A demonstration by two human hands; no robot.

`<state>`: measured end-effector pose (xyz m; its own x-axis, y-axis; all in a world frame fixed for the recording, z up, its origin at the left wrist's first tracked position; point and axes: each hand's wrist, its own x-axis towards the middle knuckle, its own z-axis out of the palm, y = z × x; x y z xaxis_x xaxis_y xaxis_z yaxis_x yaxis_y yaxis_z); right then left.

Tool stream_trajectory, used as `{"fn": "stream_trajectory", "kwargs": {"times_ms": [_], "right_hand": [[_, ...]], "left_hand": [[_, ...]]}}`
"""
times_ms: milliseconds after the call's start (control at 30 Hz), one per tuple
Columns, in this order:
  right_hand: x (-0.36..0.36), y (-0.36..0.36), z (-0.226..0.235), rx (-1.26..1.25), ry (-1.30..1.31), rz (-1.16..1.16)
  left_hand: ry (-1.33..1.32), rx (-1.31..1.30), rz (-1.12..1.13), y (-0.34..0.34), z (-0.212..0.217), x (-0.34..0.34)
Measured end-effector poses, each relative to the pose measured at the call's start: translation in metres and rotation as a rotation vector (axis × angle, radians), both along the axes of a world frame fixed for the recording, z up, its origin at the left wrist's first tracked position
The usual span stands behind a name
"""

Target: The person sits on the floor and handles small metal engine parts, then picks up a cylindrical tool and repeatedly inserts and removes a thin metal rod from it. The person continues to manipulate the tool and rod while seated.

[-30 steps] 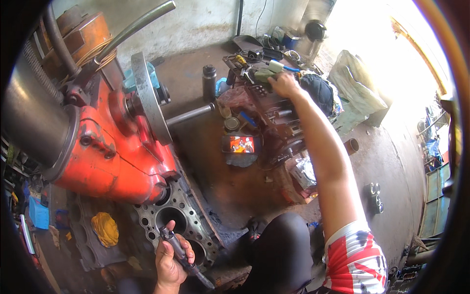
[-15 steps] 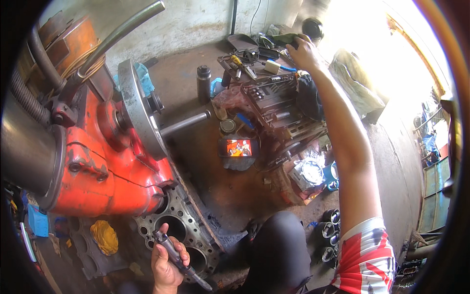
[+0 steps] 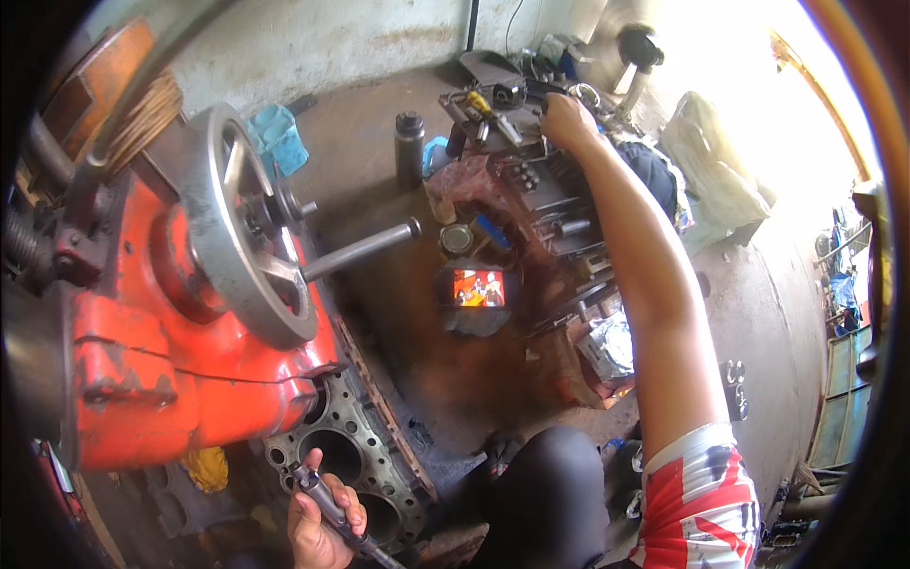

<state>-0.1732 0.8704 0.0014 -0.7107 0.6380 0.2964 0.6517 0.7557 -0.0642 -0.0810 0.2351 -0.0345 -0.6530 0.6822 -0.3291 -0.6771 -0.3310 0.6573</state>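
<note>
My left hand [image 3: 320, 531] is closed around a dark metal cylindrical tool [image 3: 327, 503], tilted, with a narrower end toward the bottom edge. Beneath it lies an engine block [image 3: 374, 427] with large round bores and small bolt holes. My right arm stretches far forward, and my right hand [image 3: 571, 125] is at the back of a tool tray [image 3: 545, 204] crowded with sockets and metal parts. Its fingers are bent down among dark items; what they touch or hold is too small to make out. A yellow-handled tool [image 3: 480, 102] lies left of that hand.
A red machine [image 3: 180, 389] with a metal handwheel [image 3: 227, 228] and protruding bar [image 3: 365, 248] stands over the block at left. A phone [image 3: 477, 288] with a lit screen, a round tin [image 3: 456, 239] and a dark bottle [image 3: 409, 150] stand ahead. A sack [image 3: 706, 156] sits at right.
The view has shifted, so the red machine appears larger and lower. My right hand has moved off a greenish cloth-like item, down to the tray's back. My left hand keeps the metal tool.
</note>
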Motion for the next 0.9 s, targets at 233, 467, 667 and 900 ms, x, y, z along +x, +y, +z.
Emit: {"fn": "stream_trajectory", "kwargs": {"times_ms": [233,467,667,900], "right_hand": [[-0.031,0.013,-0.043,-0.073,-0.179,-0.065],[-0.037,0.017,-0.036,-0.002,-0.253,0.028],[-0.032,0.026,-0.037,0.069,0.067,0.103],[0.045,-0.029,0.014,-0.92,1.12,0.273]], "left_hand": [[0.013,-0.088,0.004,0.007,0.002,0.0],[0.0,-0.167,0.004,0.01,-0.006,0.001],[0.004,-0.181,-0.008,0.007,-0.01,0.0],[-0.048,0.01,0.119,0.0,-0.007,0.003]]}}
